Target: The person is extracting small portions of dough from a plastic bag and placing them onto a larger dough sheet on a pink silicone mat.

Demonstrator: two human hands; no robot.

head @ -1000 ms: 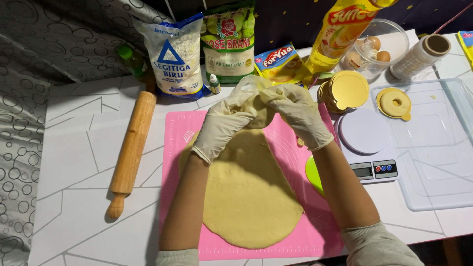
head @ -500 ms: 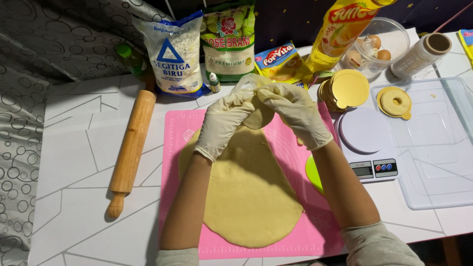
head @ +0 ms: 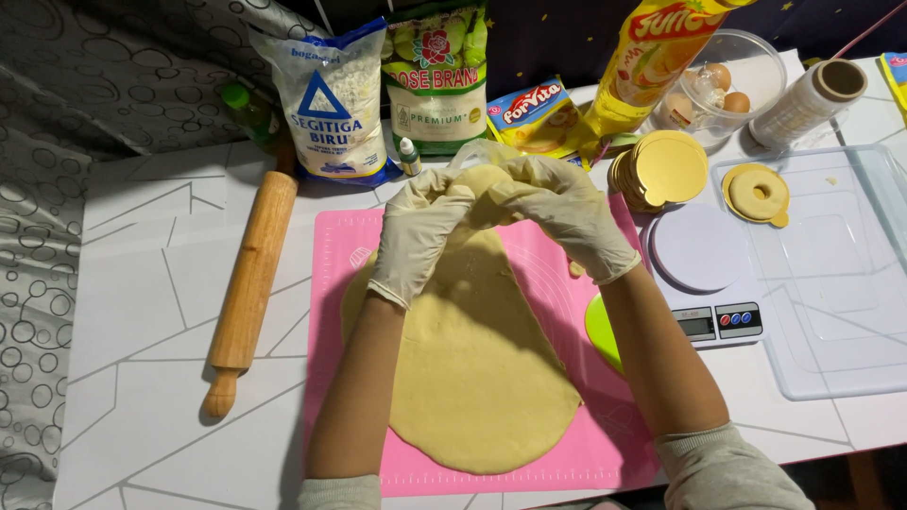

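A flat sheet of pale yellow dough (head: 472, 378) lies on a pink baking mat (head: 586, 444). Both hands wear whitish gloves. My left hand (head: 416, 236) and my right hand (head: 567, 222) grip the far edge of the dough and lift it off the mat, bunching it together between the fingers. The near part of the sheet still rests flat on the mat. A thin clear film seems to cling to the lifted edge.
A wooden rolling pin (head: 248, 283) lies left of the mat. Bags of flour (head: 331, 104) and other packets stand at the back. On the right are a kitchen scale (head: 704, 274), gold round boards (head: 666, 170), a clear tray (head: 831, 274), a bowl of eggs (head: 723, 80) and a green scraper (head: 602, 331).
Both hands have drawn closer together at the far edge of the dough, gathering and raising it a little more. Nothing else on the table has moved.
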